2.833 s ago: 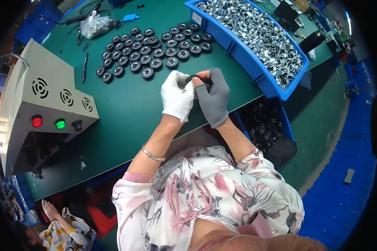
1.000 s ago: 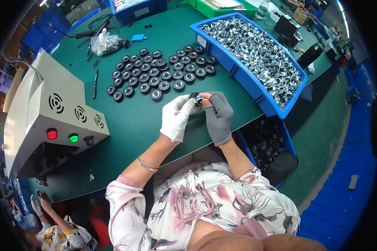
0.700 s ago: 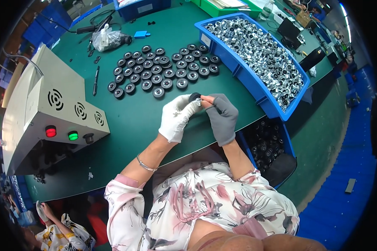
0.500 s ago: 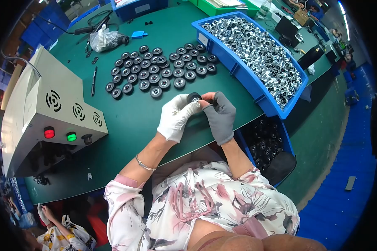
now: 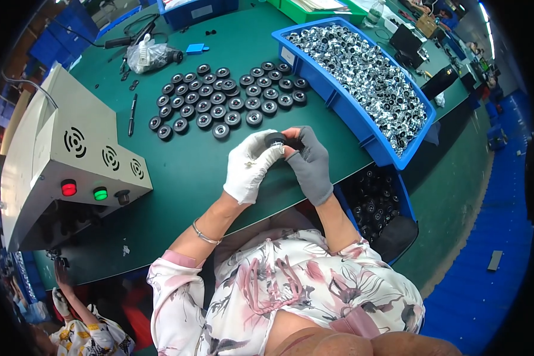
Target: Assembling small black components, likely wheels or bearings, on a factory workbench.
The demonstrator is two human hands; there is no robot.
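A small black wheel point(image 5: 275, 137) is pinched between my two hands over the near part of the green table point(image 5: 190, 172). At its lower side a shiny silver metal piece point(image 5: 277, 146) shows, partly hidden by fingers. My left hand point(image 5: 247, 166), in a white glove, is closed on the wheel from the left. From the right, my right hand point(image 5: 312, 169), in a grey glove with bare fingertips, grips it between thumb and fingers. Just beyond my hands, many similar black wheels point(image 5: 221, 130) lie flat in loose rows.
A blue bin point(image 5: 362, 133) of silver metal pieces stands at right. Below the table edge sits another blue bin point(image 5: 408, 204) holding black wheels. At left is a beige machine point(image 5: 95, 136) with red and green buttons. A pen point(image 5: 133, 115) lies nearby. A co-worker's hand point(image 5: 62, 276) is at lower left.
My hands stay nearly in place, with the wheel turned slightly between the fingers. At lower left the co-worker's hand has reached up to the table edge.
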